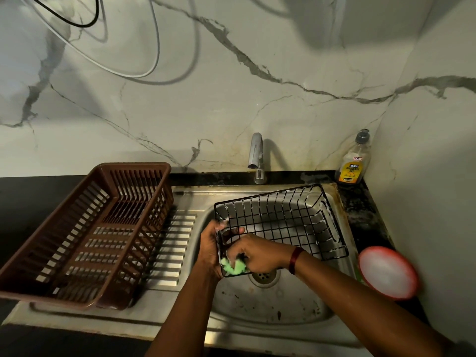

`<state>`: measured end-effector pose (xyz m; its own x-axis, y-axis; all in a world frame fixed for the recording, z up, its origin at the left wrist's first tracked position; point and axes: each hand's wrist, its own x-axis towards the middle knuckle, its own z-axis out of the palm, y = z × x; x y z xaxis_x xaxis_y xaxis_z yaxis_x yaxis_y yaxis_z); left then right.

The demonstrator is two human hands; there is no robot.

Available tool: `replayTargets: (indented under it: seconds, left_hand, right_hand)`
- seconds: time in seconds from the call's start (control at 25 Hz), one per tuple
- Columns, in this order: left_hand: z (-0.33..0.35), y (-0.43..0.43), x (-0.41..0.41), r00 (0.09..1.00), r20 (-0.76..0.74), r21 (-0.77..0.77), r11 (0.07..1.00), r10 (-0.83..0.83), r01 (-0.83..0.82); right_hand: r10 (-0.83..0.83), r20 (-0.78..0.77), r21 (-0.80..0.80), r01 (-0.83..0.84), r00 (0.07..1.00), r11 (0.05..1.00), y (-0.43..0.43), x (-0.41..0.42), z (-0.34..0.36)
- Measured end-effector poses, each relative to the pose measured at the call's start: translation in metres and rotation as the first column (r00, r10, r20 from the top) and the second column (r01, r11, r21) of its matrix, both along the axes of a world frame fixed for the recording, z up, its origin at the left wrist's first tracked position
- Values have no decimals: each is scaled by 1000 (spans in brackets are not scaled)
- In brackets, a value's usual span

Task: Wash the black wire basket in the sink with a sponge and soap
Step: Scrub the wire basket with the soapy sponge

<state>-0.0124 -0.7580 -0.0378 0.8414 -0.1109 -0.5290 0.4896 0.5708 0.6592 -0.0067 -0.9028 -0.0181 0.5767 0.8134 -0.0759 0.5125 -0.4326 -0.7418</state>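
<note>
Hands, two: left hand (211,244), grip clasped on the near left end of the black wire basket (282,222); right hand (258,256), grip clenched round one green sponge (235,267) at that end. Basket, one: over the sink (270,313), open side up, long axis left to right. Brown rack (87,235), one; tap (256,155), one; soap bottle (354,162), one

— Where are the hands?
— Close together; the left hand (213,244) stands upright, fingers curled over the end rim of the wire basket (280,225); the right hand (257,256) lies knuckles-up just beside it, fingers pinching the green sponge (235,266).
— And the arms?
— Both forearms bare; the left rises from below; the right slants in from the lower right.
</note>
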Motion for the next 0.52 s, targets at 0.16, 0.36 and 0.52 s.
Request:
replayTargets:
  seconds: [0.16, 0.36, 0.52]
  left_hand:
    - [2, -2, -2, 999, 12, 29, 999, 41, -41]
    - [3, -2, -1, 999, 26, 54, 997, 46, -47]
    - [-4, 0, -5, 999, -23, 231, 972, -43, 47]
  right_hand:
    - [-1, 43, -29, 2, 999, 1000, -10, 9, 1]
    - [-35, -58, 73, 39, 998, 997, -4, 0, -7]
    - [46, -46, -55, -49, 998, 997, -17, 7, -13]
